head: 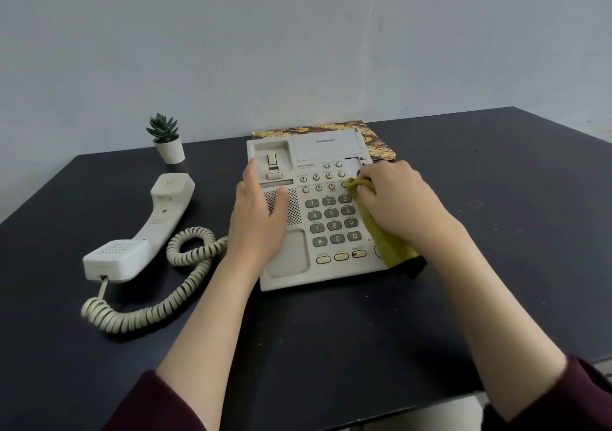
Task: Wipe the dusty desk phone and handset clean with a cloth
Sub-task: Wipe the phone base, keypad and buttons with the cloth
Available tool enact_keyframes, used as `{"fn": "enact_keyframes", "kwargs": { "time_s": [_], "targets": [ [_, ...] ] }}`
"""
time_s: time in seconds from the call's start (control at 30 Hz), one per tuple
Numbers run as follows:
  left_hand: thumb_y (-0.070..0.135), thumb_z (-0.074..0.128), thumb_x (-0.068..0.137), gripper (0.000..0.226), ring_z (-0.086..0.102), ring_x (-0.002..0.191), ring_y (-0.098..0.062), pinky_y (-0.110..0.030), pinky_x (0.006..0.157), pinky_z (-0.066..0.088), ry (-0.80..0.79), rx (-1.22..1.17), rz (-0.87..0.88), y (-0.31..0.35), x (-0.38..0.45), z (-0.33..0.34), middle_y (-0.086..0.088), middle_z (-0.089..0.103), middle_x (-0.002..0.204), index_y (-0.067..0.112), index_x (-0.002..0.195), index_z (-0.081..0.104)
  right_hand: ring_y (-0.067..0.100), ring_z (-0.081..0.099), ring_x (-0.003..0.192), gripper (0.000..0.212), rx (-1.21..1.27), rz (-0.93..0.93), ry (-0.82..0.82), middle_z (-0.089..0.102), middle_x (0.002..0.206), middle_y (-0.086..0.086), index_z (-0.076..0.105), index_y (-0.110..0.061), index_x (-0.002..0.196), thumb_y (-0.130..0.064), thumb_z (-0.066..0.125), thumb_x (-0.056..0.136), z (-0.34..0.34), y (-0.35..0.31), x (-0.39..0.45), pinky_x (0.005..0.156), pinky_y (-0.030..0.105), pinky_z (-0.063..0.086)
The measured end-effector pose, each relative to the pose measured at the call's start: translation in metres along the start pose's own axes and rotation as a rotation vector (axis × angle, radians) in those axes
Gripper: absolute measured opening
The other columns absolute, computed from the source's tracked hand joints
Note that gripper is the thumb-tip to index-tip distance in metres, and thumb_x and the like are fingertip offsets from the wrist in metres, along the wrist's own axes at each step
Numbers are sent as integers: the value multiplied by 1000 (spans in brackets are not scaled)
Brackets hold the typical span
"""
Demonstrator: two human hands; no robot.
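A cream desk phone (328, 151) with a grey keypad sits mid-table. My left hand (260, 213) lies flat on its speaker grille and cradle, fingers straight. My right hand (399, 199) grips an olive-green cloth (385, 237) against the phone's right side, beside the small round buttons and the 3 key; the cloth trails down over the phone's right edge. The handset (145, 228) lies off the cradle on the table to the left, face up, joined by a coiled cord (165, 295).
A small potted succulent (167, 141) stands at the back left. A patterned yellow-and-dark book or box (379, 142) lies behind the phone. The dark table (496, 215) meets a pale wall at the back; its near right edge runs close to my right sleeve.
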State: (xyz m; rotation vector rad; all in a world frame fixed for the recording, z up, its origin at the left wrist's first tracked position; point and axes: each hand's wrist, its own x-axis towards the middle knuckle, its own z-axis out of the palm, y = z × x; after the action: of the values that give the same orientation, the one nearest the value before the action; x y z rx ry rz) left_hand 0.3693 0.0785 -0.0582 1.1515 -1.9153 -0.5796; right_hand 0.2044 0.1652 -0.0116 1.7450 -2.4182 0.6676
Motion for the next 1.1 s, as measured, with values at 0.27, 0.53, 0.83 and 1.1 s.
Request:
{"fn": "enact_keyframes", "kwargs": {
  "time_s": [0.27, 0.53, 0.83, 1.1],
  "targets": [
    [33, 43, 98, 59, 39, 128, -24, -25, 90, 24, -7, 1, -7, -2, 2, 2, -10, 35, 145, 21, 149, 15, 18, 58, 81, 27, 96, -11, -269, 65, 101, -4, 69, -35, 99, -25, 45, 91, -25, 17, -15, 74, 36, 53],
    [32, 43, 98, 60, 38, 130, -27, -29, 95, 29, -3, 12, 19, -4, 3, 1, -13, 38, 145, 17, 149, 15, 28, 56, 100, 33, -37, -1, 123, 56, 116, 2, 63, -32, 120, -23, 41, 98, -6, 5, 32, 70, 31, 37],
    [31, 44, 97, 58, 47, 121, -29, -30, 90, 34, 23, 36, 59, -7, 3, 1, -14, 47, 136, 13, 147, 20, 22, 46, 72, 29, -306, -21, 103, 58, 104, 4, 65, -21, 111, -8, 47, 92, -3, -1, 37, 60, 29, 32],
    [32, 43, 99, 60, 46, 124, -28, -29, 92, 34, 6, 41, 88, -9, 3, 0, -14, 45, 139, 14, 149, 17, 27, 55, 103, 36, -137, -52, -6, 55, 122, 0, 66, -33, 112, -14, 43, 93, -13, 2, 41, 72, 29, 34]
  ]
}}
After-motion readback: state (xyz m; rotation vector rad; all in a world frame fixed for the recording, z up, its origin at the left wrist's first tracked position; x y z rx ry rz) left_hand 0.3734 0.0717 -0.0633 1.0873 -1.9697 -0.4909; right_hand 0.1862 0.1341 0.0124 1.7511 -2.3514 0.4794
